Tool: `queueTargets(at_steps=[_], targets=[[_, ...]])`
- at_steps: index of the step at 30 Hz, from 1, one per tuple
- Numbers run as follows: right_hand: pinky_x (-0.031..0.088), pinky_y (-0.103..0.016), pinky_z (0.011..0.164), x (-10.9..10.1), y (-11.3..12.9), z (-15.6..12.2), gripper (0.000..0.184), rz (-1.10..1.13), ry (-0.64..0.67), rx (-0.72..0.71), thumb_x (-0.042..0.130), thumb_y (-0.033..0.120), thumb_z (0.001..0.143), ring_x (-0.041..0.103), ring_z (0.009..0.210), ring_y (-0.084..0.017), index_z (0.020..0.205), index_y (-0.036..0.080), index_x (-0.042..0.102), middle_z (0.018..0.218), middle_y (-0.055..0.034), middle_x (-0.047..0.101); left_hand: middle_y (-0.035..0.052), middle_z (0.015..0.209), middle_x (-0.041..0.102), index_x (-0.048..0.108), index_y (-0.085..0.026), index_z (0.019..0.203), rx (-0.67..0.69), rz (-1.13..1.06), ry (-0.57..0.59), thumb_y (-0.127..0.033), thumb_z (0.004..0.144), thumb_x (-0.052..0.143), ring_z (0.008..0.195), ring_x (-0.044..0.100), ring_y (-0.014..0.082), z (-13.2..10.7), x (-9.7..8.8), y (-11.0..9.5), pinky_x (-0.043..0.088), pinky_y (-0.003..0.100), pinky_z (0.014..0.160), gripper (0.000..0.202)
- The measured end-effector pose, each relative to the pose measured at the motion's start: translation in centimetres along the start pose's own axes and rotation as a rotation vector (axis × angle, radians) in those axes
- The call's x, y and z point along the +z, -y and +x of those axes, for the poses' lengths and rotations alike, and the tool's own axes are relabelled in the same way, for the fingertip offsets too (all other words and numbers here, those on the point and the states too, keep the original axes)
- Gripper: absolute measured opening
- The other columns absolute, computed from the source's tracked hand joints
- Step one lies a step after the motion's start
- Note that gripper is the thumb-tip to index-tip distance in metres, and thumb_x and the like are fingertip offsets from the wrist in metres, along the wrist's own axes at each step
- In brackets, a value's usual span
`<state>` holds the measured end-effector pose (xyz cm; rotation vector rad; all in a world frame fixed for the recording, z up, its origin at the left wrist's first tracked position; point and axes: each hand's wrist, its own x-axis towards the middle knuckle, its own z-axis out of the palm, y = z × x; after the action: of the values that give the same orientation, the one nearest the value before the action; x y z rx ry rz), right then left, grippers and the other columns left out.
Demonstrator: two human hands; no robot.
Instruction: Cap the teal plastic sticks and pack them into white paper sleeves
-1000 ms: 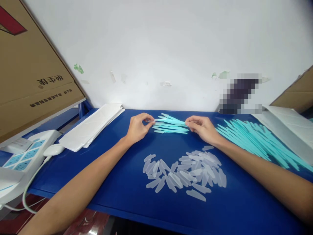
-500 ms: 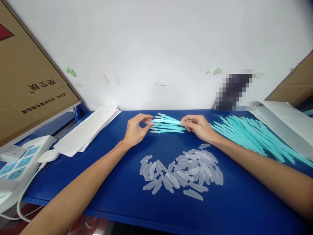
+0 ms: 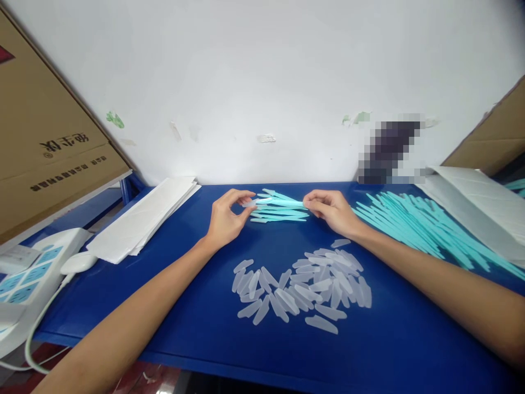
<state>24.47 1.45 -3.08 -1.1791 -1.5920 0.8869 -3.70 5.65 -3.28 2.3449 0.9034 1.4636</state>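
My left hand point(image 3: 228, 214) pinches a translucent blade cover point(image 3: 250, 203) between thumb and fingertips. Facing it, my right hand point(image 3: 330, 209) grips the handle end of a turquoise eyebrow razor point(image 3: 287, 202), whose blade end points left toward the cover. Whether cover and blade touch, I cannot tell. Under and beside this razor, several more turquoise razors point(image 3: 283, 215) lie in a small group on the blue table point(image 3: 197, 323). Closer to me is a loose heap of translucent covers point(image 3: 303, 284).
A large pile of turquoise razors point(image 3: 418, 224) is at the right beside a white packet point(image 3: 484, 202). Flat white sheets point(image 3: 143, 221) lie at the left, near a power strip point(image 3: 36, 279) with a white plug and cable. Cardboard boxes point(image 3: 49, 120) flank the table; a wall stands behind.
The camera view has shifted slightly. Both hands keep nearly the same place and grip, with the cover held at the razor's blade end.
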Motion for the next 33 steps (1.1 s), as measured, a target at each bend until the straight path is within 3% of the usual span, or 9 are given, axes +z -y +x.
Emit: queueTargets(at_steps=[4,10,16,19,21,25,29,31,33], targets=[[0.028,-0.028,0.05,0.1,0.4,-0.1,0.027,-0.004,-0.013,0.002,0.064,0.043,0.081,0.036,0.049,-0.01,0.077,0.017,0.065,0.05,0.0048,0.044,0.0048,0.092,0.071,0.071,-0.019,0.105,0.015,0.006,-0.004,-0.027,0.087,0.075,0.081,0.066,0.0159,0.0,0.1,-0.3,0.056,0.03,0.078,0.02],[0.039,-0.03,0.06,0.2,0.2,-0.3,0.03,-0.153,0.027,-0.064,0.065,0.047,0.085,0.053,0.061,-0.015,0.081,0.017,0.069,0.065,-0.0012,0.061,0.0041,0.088,0.072,0.07,-0.019,0.1,0.108,0.013,0.074,-0.024,0.089,0.072,0.078,0.066,0.0157,-0.1,0.6,-1.8,0.055,0.03,0.074,0.012],[0.043,-0.033,0.072,0.5,0.0,-0.1,0.029,-0.334,-0.064,-0.175,0.067,0.047,0.086,0.061,0.084,-0.02,0.086,0.02,0.075,0.098,-0.0074,0.071,0.005,0.096,0.074,0.069,-0.021,0.101,0.118,0.131,0.17,-0.021,0.088,0.071,0.09,0.066,0.0207,-0.2,0.9,-0.5,0.054,0.036,0.082,0.013],[0.046,-0.036,0.076,0.3,0.1,-0.3,0.033,-0.344,-0.172,-0.137,0.074,0.049,0.079,0.063,0.089,-0.023,0.093,0.02,0.075,0.101,-0.0086,0.072,0.007,0.109,0.072,0.069,-0.023,0.108,0.046,0.158,0.219,-0.02,0.083,0.076,0.101,0.065,0.0243,0.0,0.7,0.1,0.052,0.042,0.091,0.026],[0.048,-0.038,0.077,0.1,0.0,-0.5,0.033,-0.313,-0.215,-0.139,0.068,0.049,0.082,0.064,0.089,-0.025,0.093,0.019,0.073,0.098,-0.0097,0.072,0.0088,0.118,0.068,0.069,-0.024,0.115,0.024,0.132,0.219,-0.024,0.083,0.077,0.109,0.063,0.0256,0.3,0.2,0.2,0.05,0.043,0.096,0.033],[0.047,-0.043,0.091,0.1,0.2,-0.1,0.041,-0.492,-0.076,-0.161,0.053,0.046,0.089,0.061,0.109,-0.029,0.114,0.018,0.068,0.118,-0.0129,0.067,0.0089,0.114,0.067,0.071,-0.022,0.112,-0.036,0.154,0.08,-0.033,0.086,0.07,0.098,0.065,0.0226,1.6,-2.4,1.3,0.052,0.036,0.087,0.028],[0.039,-0.055,0.105,1.3,1.9,2.6,0.087,-0.941,0.261,-0.02,0.064,0.06,0.078,0.047,0.13,-0.039,0.151,0.017,0.043,0.143,-0.0179,0.051,0.003,0.079,0.068,0.074,-0.02,0.104,-0.252,0.248,-0.159,-0.038,0.089,0.06,0.065,0.061,0.0179,2.7,-7.4,4.4,0.049,0.03,0.07,0.027],[0.043,-0.052,0.102,2.2,3.1,4.6,0.098,-1.062,0.415,0.061,0.069,0.063,0.071,0.048,0.13,-0.041,0.151,0.014,0.043,0.145,-0.0208,0.049,0.0016,0.07,0.066,0.074,-0.02,0.1,-0.291,0.408,-0.208,-0.038,0.088,0.058,0.064,0.062,0.0196,2.8,-10.3,5.8,0.05,0.033,0.078,0.027],[0.049,-0.045,0.094,3.1,4.4,6.8,0.091,-1.123,0.519,0.109,0.075,0.059,0.066,0.054,0.124,-0.04,0.14,0.01,0.054,0.14,-0.0231,0.053,0.0049,0.07,0.066,0.074,-0.019,0.099,-0.362,0.608,-0.232,-0.04,0.088,0.057,0.072,0.065,0.0254,2.6,-13.1,6.9,0.048,0.041,0.088,0.03]])
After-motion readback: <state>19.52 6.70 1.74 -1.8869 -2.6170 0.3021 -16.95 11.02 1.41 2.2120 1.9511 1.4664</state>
